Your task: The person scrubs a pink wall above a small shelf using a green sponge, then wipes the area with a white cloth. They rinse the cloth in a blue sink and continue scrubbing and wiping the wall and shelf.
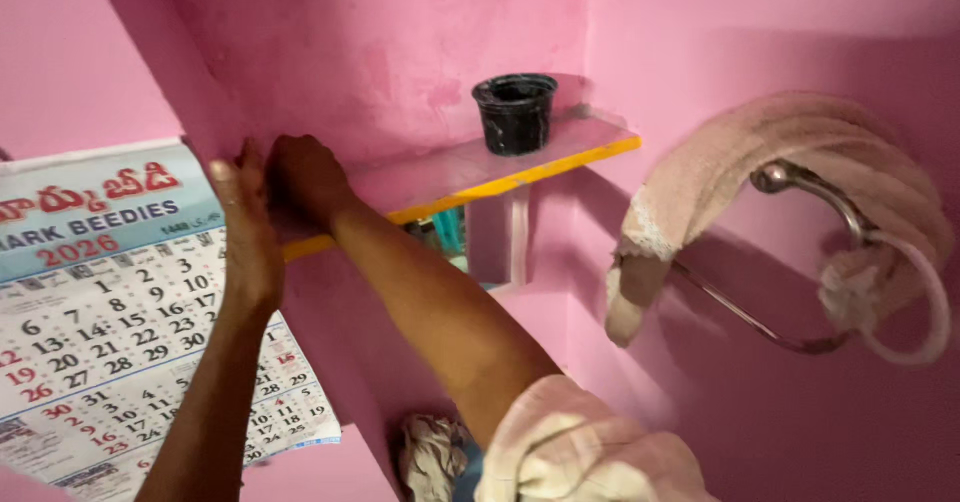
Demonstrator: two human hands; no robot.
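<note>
Two hands: left hand [243, 224] flat-open, right hand [305, 177] loosely curled, both on the shelf [470, 174] left edge, holding nothing. One black cup [516, 112] stands well apart; bare shelf between.

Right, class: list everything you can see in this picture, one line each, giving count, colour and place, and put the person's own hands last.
Shelf: one, pink with yellow edge, in the wall corner.
Pot: one, black, on the shelf, right end.
Calendar: one, white, red and blue, hanging left.
Towel: one, pinkish-beige, draped over the rail.
Rail: one, metal, right wall.
Cloth bundle: one, pale, bottom centre.
Left hand: at the shelf's left end.
Right hand: on the shelf's left end.
</note>
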